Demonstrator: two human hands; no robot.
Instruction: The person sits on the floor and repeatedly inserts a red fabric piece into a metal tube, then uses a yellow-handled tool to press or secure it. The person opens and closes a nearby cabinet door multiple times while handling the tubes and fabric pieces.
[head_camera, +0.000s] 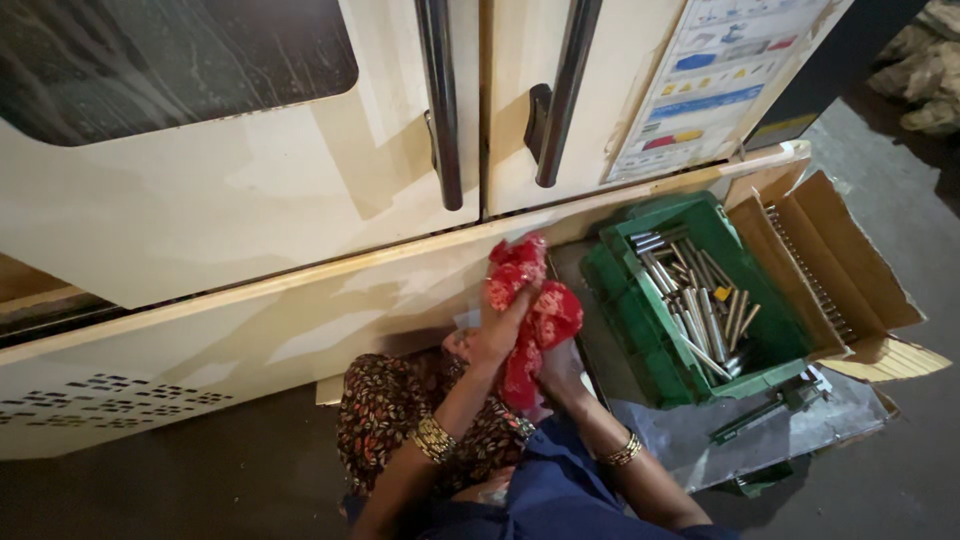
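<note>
Both hands, left (497, 330) and right (560, 368), clamped on red cloth (530, 300) bunched between them.

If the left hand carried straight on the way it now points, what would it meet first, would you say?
The left hand points up and away, already gripping the red cloth. Past the cloth, the cream machine panel would probably come first, though depth is hard to judge.

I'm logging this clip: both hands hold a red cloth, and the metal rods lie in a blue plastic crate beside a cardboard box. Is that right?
Not quite: the head view shows the crate is green, not blue. The rest stands: the left hand and right hand hold the red cloth, and the metal rods lie in the crate beside the cardboard box.
</note>
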